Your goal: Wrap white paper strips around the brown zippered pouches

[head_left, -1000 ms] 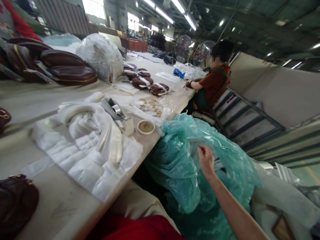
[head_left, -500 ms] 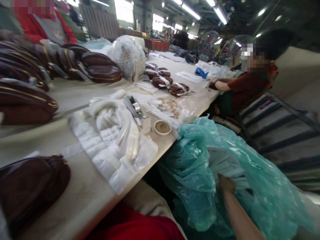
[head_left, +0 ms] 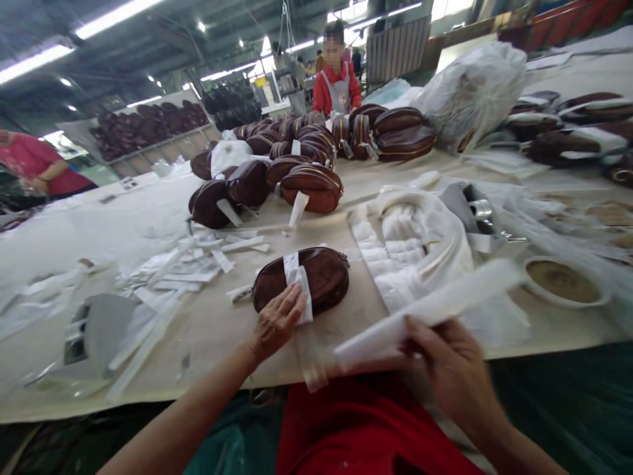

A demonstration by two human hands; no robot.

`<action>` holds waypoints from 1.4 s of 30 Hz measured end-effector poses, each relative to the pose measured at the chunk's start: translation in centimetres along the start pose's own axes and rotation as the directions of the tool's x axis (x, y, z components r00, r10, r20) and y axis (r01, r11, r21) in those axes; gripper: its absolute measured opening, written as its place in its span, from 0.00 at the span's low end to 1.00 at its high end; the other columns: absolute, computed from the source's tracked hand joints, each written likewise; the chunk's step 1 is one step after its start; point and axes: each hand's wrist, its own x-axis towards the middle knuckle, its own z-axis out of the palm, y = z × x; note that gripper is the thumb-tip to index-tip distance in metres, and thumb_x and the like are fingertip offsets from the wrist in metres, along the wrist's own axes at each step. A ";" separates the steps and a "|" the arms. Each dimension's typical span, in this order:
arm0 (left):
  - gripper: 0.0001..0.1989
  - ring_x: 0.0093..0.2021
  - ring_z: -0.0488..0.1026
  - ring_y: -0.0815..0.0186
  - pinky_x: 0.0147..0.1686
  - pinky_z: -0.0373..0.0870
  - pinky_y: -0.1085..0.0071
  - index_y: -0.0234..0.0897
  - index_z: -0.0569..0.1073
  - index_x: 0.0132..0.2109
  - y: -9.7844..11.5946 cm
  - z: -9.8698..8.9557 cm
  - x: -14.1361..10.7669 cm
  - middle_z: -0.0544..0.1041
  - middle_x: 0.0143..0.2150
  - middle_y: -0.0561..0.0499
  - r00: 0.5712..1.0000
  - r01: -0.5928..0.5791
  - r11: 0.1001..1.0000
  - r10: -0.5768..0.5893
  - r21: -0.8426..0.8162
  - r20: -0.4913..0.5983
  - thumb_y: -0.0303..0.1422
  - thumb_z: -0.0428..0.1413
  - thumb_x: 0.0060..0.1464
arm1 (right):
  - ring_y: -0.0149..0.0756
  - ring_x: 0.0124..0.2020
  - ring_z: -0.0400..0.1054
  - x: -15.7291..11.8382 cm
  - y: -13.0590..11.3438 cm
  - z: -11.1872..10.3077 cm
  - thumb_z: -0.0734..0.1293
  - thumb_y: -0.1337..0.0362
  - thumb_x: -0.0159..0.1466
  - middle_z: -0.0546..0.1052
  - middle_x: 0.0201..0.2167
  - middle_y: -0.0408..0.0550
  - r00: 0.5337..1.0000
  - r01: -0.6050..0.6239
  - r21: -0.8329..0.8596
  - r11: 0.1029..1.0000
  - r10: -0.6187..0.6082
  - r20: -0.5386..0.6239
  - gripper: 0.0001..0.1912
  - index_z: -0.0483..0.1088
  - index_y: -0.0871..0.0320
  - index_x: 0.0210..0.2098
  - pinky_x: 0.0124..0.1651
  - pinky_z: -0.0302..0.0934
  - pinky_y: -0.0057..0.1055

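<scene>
A dark brown oval bag [head_left: 326, 277] lies flat near the table's front edge, with a white strip [head_left: 291, 264] across its middle. My left hand [head_left: 279, 320] rests on the bag's near side, its fingers lying over the strip's lower end. To the right, my right hand [head_left: 445, 359] pinches a long white sheet [head_left: 435, 303], raised over the table edge and slightly blurred. Behind that sheet sits a pile of folded white wrapping [head_left: 405, 231].
Two tape dispensers stand at left [head_left: 93, 336] and right [head_left: 469, 211]. A round dish [head_left: 564, 280] is at the right, loose white strips [head_left: 182, 270] at the left. More brown bags [head_left: 311, 188] and a plastic-wrapped bundle [head_left: 475, 92] lie behind. A person in red [head_left: 339, 89] stands across the table.
The view has swung left to the table. My right hand has come out of the green plastic bag and now holds a white sheet. My left hand has come into view on the brown bag.
</scene>
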 end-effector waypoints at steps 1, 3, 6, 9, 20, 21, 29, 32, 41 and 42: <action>0.22 0.61 0.63 0.56 0.53 0.69 0.63 0.29 0.65 0.57 -0.3 -0.1 0.1 0.70 0.55 0.36 1.000 -0.003 1.000 0.003 -0.028 0.004 0.18 0.42 0.56 | 0.29 0.22 0.68 0.1 0.2 1.6 0.71 0.55 0.55 0.73 0.23 0.42 0.992 -0.113 0.030 0.993 0.111 0.058 0.16 0.68 0.62 0.32 0.26 0.66 0.26; 0.21 0.58 0.66 0.57 0.52 0.70 0.64 0.29 0.65 0.56 -0.9 -0.4 0.3 0.71 0.54 0.36 1.000 -0.010 0.996 0.012 -0.083 0.017 0.18 0.43 0.56 | 0.28 0.20 0.69 0.7 1.0 5.0 0.73 0.60 0.50 0.73 0.19 0.41 0.929 -0.349 0.068 0.935 0.335 0.161 0.14 0.67 0.61 0.28 0.24 0.65 0.23; 0.20 0.56 0.69 0.57 0.51 0.71 0.63 0.29 0.66 0.54 -1.8 -1.0 0.6 0.71 0.54 0.36 0.999 -0.008 0.989 0.014 -0.145 0.045 0.19 0.44 0.55 | 0.29 0.20 0.70 1.9 2.5 9.5 0.71 0.66 0.50 0.74 0.20 0.42 0.859 -0.495 0.077 0.865 0.474 0.193 0.09 0.65 0.60 0.25 0.24 0.65 0.23; 0.20 0.56 0.68 0.55 0.52 0.71 0.61 0.28 0.65 0.55 -1.9 -1.7 0.8 0.70 0.55 0.35 0.995 0.012 0.980 0.007 -0.198 0.095 0.22 0.45 0.54 | 0.27 0.19 0.69 2.6 3.3 12.0 0.67 0.70 0.50 0.73 0.17 0.43 0.827 -0.539 0.057 0.840 0.515 0.226 0.04 0.66 0.60 0.21 0.25 0.65 0.23; 0.23 0.63 0.58 0.50 0.56 0.67 0.57 0.25 0.61 0.58 -0.9 -1.0 -0.1 0.66 0.58 0.30 0.995 0.037 0.979 -0.017 -0.198 0.101 0.38 0.47 0.62 | 0.27 0.17 0.64 4.0 3.8 12.9 0.61 0.69 0.51 0.71 0.15 0.45 0.766 -0.497 -0.215 0.841 0.542 0.347 0.08 0.68 0.62 0.18 0.23 0.58 0.23; 0.21 0.64 0.57 0.51 0.56 0.67 0.57 0.26 0.61 0.58 -0.7 -0.7 -0.3 0.66 0.58 0.30 0.996 0.049 0.981 -0.035 -0.190 0.078 0.36 0.47 0.63 | 0.28 0.18 0.65 4.1 3.7 12.3 0.61 0.68 0.51 0.72 0.16 0.46 0.751 -0.482 -0.261 0.836 0.548 0.368 0.08 0.69 0.63 0.19 0.23 0.58 0.23; 0.17 0.66 0.53 0.55 0.56 0.67 0.58 0.27 0.64 0.54 0.8 0.4 -1.0 0.68 0.57 0.33 0.988 0.150 0.966 -0.155 -0.209 -0.008 0.21 0.42 0.59 | 0.39 0.45 0.68 1.7 4.9 5.3 0.60 0.73 0.57 0.74 0.46 0.54 0.594 0.757 -0.425 0.496 -0.252 0.764 0.20 0.70 0.58 0.48 0.47 0.64 0.35; 0.16 0.65 0.53 0.55 0.57 0.67 0.57 0.27 0.65 0.53 1.2 0.4 -1.0 0.68 0.56 0.33 0.982 0.175 0.963 -0.186 -0.207 -0.036 0.21 0.42 0.60 | 0.40 0.45 0.67 0.6 6.0 5.0 0.58 0.75 0.60 0.74 0.46 0.54 0.323 0.945 -0.284 0.163 -0.308 0.895 0.21 0.69 0.57 0.50 0.44 0.63 0.37; 0.15 0.65 0.54 0.53 0.57 0.66 0.56 0.26 0.66 0.53 2.2 0.3 -0.8 0.68 0.56 0.34 0.975 0.208 0.966 -0.218 -0.151 -0.052 0.24 0.41 0.63 | 0.34 0.34 0.68 0.8 5.2 5.7 0.53 0.74 0.66 0.77 0.31 0.50 0.133 0.987 -0.072 0.142 -0.481 0.867 0.16 0.72 0.62 0.38 0.39 0.62 0.30; 0.15 0.64 0.56 0.53 0.57 0.66 0.56 0.25 0.66 0.53 2.3 0.4 -0.8 0.69 0.56 0.35 0.975 0.208 0.968 -0.217 -0.139 -0.052 0.24 0.42 0.63 | 0.34 0.34 0.68 0.7 4.6 5.6 0.53 0.75 0.66 0.77 0.31 0.49 0.122 0.989 -0.065 0.134 -0.471 0.874 0.16 0.72 0.62 0.38 0.41 0.63 0.29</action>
